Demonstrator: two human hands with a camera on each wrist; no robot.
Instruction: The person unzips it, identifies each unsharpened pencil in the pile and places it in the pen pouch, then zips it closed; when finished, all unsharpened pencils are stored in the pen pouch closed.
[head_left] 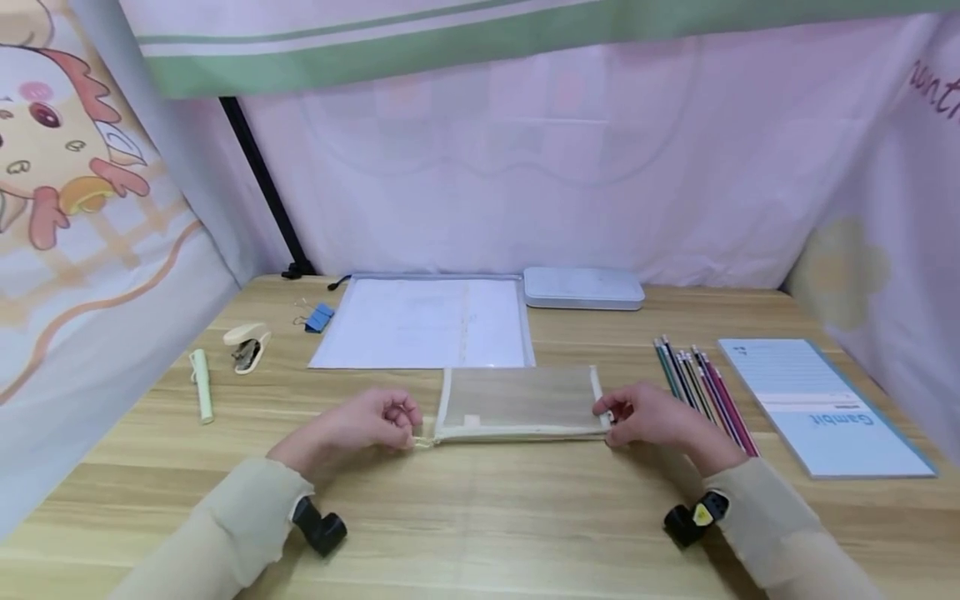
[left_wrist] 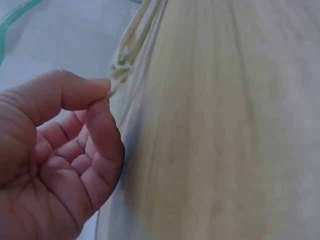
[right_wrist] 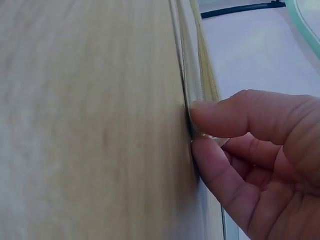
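Note:
A see-through mesh zipper pouch with pale edging lies flat at mid-table, its zipper edge toward me. My left hand pinches the cord pull at the pouch's near left corner between thumb and forefinger; the left wrist view shows the cord running up from the fingertips. At the near right corner my right hand pinches the pouch's edge. Close up in the right wrist view, the pale zipper edge runs into the thumb and forefinger.
Behind the pouch lie a clear document folder with papers and a pale flat case. Several pencils and a blue notepad sit at right. Leftward are a blue binder clip, a stapler and a green pen-like stick.

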